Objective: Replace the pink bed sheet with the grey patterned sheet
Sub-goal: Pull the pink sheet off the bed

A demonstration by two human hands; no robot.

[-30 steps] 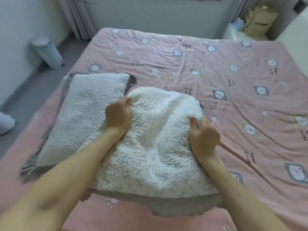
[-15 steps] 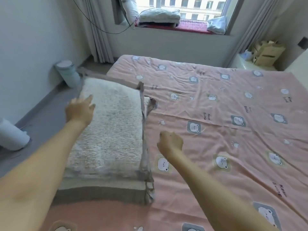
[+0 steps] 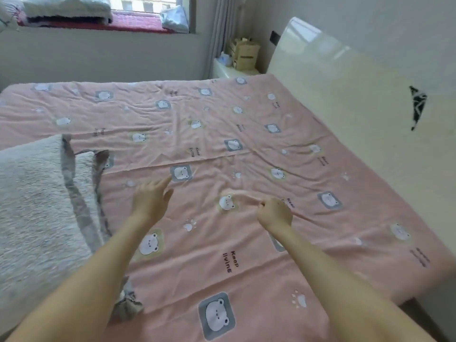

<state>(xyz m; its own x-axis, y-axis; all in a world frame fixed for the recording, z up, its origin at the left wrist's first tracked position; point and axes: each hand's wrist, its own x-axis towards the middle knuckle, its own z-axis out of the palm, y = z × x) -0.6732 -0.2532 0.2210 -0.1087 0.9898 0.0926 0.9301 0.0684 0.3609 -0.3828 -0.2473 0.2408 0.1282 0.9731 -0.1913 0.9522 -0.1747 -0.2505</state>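
Covering the bed from side to side, the pink sheet [image 3: 222, 124] lies spread out, printed with bears and creased across its middle. The left hand [image 3: 150, 201] is open, its fingers stretched forward low over the cloth; whether they touch it cannot be told. The right hand [image 3: 274, 213] pinches a fold of the sheet, and a raised ridge of cloth runs from its fingers towards the left.

Fluffy white pillows [image 3: 37, 206] with grey borders lie on the left part of the bed, on top of the sheet, just beside the left forearm. A glossy cream headboard [image 3: 345, 99] stands along the right edge, with the sheet reaching up to it. The far edge of the bed runs below a grey wall with a window ledge [image 3: 138, 22], where folded bedding [image 3: 66, 8] sits. In the far right corner a pale nightstand [image 3: 224, 70] carries a cardboard box [image 3: 245, 54], next to a curtain [image 3: 219, 33]. Both hands work on the stretch of sheet between pillows and headboard.
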